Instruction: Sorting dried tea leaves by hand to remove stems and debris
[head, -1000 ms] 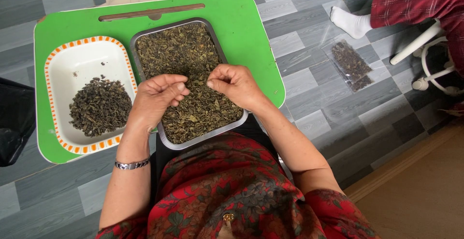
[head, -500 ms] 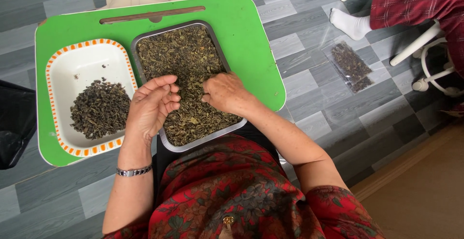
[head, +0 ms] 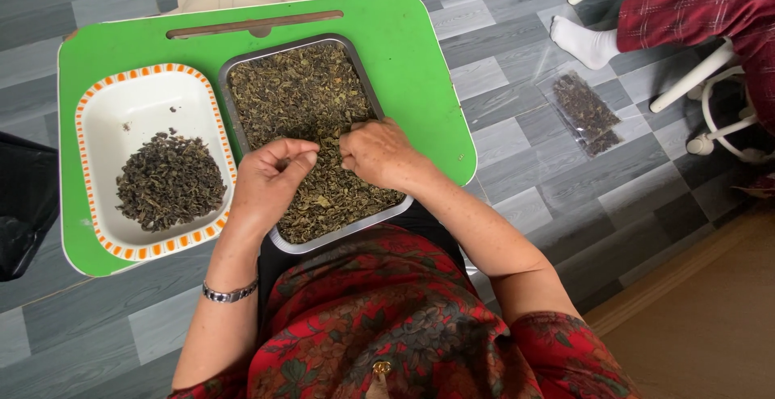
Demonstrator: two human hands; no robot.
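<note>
Both hands, left hand (head: 266, 182) and right hand (head: 375, 155), pinch closed fingers over the metal tray (head: 234, 100) of dried leaves (head: 303, 96), picking through them beside the white dish (head: 121, 104).

- The person's left hand (head: 270, 181) is curled, fingers bent inward with the thumb pressed against the forefinger in a pinch; a silver bracelet circles its bare wrist.
- The right hand (head: 378, 155) lies knuckles up, fingers tucked downward, fingertips hidden.
- Both bare forearms angle inward, the hands close together.
</note>
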